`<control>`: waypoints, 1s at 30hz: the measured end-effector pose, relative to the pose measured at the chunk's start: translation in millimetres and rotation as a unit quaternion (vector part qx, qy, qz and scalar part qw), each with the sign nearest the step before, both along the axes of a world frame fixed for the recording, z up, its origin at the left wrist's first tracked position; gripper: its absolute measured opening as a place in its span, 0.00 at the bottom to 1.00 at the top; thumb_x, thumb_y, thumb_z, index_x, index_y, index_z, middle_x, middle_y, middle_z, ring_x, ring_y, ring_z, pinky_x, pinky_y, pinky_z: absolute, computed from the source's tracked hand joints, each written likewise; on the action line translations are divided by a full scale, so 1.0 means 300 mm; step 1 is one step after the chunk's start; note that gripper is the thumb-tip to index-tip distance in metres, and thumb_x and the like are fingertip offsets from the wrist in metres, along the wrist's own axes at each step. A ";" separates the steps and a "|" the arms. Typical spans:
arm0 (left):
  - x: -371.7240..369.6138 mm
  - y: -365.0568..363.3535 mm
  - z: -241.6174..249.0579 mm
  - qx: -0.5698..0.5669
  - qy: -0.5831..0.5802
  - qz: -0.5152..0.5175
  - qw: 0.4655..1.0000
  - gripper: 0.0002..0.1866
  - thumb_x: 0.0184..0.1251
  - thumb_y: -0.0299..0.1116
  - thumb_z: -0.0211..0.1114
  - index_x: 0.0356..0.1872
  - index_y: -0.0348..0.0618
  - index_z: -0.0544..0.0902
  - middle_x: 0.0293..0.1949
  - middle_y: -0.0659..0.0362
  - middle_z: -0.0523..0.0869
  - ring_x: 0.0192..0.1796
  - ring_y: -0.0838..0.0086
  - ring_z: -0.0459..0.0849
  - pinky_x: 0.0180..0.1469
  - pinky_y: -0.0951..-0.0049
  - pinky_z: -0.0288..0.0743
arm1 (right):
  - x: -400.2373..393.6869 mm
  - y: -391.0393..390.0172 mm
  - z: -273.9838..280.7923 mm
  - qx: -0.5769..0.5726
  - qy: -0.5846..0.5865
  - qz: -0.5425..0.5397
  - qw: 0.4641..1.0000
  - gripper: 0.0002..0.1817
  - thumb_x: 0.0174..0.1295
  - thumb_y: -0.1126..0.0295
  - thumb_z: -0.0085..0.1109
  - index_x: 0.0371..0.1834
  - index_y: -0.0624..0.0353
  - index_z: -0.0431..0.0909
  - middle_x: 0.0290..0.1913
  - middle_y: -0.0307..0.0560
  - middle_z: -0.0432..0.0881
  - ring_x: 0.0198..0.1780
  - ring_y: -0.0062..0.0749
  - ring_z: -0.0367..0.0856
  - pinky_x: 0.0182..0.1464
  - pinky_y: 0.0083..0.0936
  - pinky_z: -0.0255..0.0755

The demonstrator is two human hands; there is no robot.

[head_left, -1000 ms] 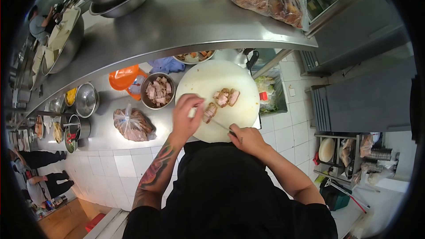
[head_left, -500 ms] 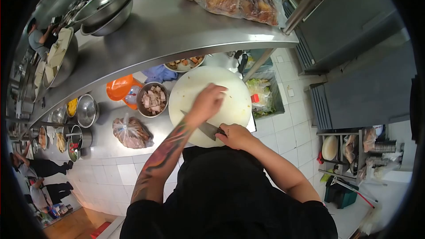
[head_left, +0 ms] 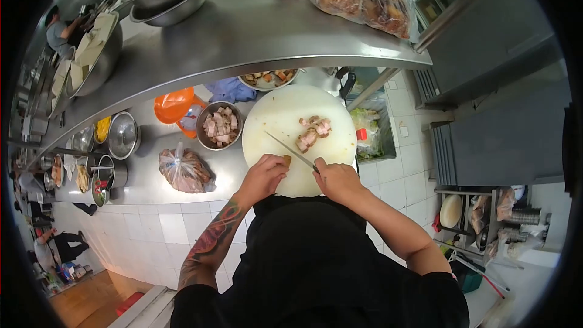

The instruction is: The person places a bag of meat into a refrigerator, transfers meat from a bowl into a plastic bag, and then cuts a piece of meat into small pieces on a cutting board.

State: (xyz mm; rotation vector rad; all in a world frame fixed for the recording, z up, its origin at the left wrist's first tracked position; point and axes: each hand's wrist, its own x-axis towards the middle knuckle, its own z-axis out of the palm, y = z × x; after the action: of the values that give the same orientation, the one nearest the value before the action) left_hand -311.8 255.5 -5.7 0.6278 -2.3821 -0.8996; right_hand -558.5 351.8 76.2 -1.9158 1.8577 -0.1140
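A round white cutting board lies before me. My right hand grips the handle of a kitchen knife, its blade slanting across the board toward the far left. At the board's near left edge my left hand is closed, with a small brown piece of meat at its fingertips, close to the blade. Chopped chunks of cooked meat rest in a loose pile right of the blade. A metal bowl of similar meat cubes stands left of the board.
A steel shelf crosses above the counter, carrying a bag of roasted meat and metal bowls. On the counter sit a tied bag of meat, an orange container and a blue cloth. A vegetable bin stands right.
My left hand has drawn back from the board's middle to its near left edge, and chopped meat now shows there. The knife has swung, its blade farther forward on the board.
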 end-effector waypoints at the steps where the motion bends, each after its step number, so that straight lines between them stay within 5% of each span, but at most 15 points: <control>1: -0.001 -0.006 -0.011 0.000 0.002 0.005 1.000 0.15 0.60 0.23 0.77 0.49 0.42 0.90 0.54 0.56 0.86 0.60 0.55 0.85 0.60 0.60 0.82 | 0.004 0.016 0.018 -0.012 0.005 0.020 1.000 0.12 0.79 0.63 0.55 0.48 0.62 0.72 0.28 0.59 0.88 0.34 0.59 0.90 0.38 0.54 0.81; 5: -0.005 -0.020 -0.023 -0.018 -0.009 -0.002 1.000 0.12 0.62 0.22 0.75 0.47 0.41 0.90 0.51 0.57 0.88 0.57 0.59 0.86 0.57 0.62 0.84 | 0.029 0.051 0.133 0.046 0.039 0.046 0.997 0.11 0.77 0.65 0.55 0.47 0.63 0.73 0.28 0.59 0.88 0.34 0.60 0.90 0.40 0.53 0.82; 12: 0.016 -0.001 -0.038 -0.021 0.020 0.014 0.999 0.11 0.62 0.22 0.74 0.46 0.41 0.91 0.53 0.57 0.89 0.56 0.59 0.87 0.57 0.61 0.84 | 0.099 -0.096 -0.035 0.012 0.014 0.048 0.999 0.10 0.76 0.67 0.54 0.48 0.64 0.74 0.30 0.62 0.89 0.36 0.61 0.91 0.41 0.53 0.82; 17: 0.023 0.022 -0.054 -0.017 0.017 0.049 0.999 0.11 0.61 0.22 0.74 0.45 0.41 0.91 0.52 0.58 0.89 0.55 0.59 0.87 0.55 0.61 0.85 | 0.088 -0.025 0.146 0.070 0.039 0.065 0.995 0.11 0.77 0.66 0.51 0.49 0.63 0.75 0.33 0.62 0.90 0.39 0.61 0.91 0.43 0.54 0.82; 22: 0.020 0.029 -0.061 -0.024 0.024 0.064 0.997 0.09 0.61 0.21 0.74 0.43 0.43 0.91 0.49 0.58 0.89 0.53 0.59 0.88 0.53 0.62 0.86 | 0.124 -0.072 -0.035 0.050 0.013 0.046 0.998 0.11 0.76 0.65 0.53 0.48 0.63 0.75 0.35 0.63 0.90 0.41 0.60 0.91 0.45 0.53 0.82; 24: 0.027 0.033 -0.057 -0.027 0.043 0.067 0.996 0.10 0.60 0.21 0.74 0.42 0.43 0.91 0.47 0.59 0.89 0.52 0.60 0.88 0.52 0.63 0.86 | 0.148 -0.109 0.001 0.001 0.002 0.068 0.998 0.10 0.75 0.67 0.53 0.48 0.63 0.75 0.34 0.62 0.90 0.39 0.60 0.91 0.44 0.53 0.82; 28: 0.040 0.039 -0.089 -0.022 0.034 0.084 0.996 0.11 0.58 0.20 0.74 0.41 0.44 0.91 0.47 0.60 0.89 0.51 0.60 0.88 0.52 0.63 0.86 | 0.118 -0.013 0.122 0.087 0.037 0.064 0.993 0.10 0.75 0.67 0.53 0.49 0.63 0.76 0.33 0.61 0.90 0.38 0.61 0.91 0.45 0.55 0.82; 30: 0.042 0.045 -0.113 -0.040 0.052 0.099 0.993 0.12 0.56 0.19 0.74 0.41 0.46 0.92 0.46 0.61 0.89 0.50 0.61 0.89 0.51 0.64 0.86 | 0.138 -0.012 0.008 0.083 0.029 0.053 0.995 0.11 0.75 0.67 0.53 0.49 0.63 0.76 0.33 0.62 0.90 0.38 0.61 0.91 0.45 0.55 0.82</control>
State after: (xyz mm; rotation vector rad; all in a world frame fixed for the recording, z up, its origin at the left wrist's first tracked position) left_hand -299.3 269.2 -39.8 0.7530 -2.2059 -0.7303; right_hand -517.1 348.2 78.8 -1.9155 1.7402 0.1275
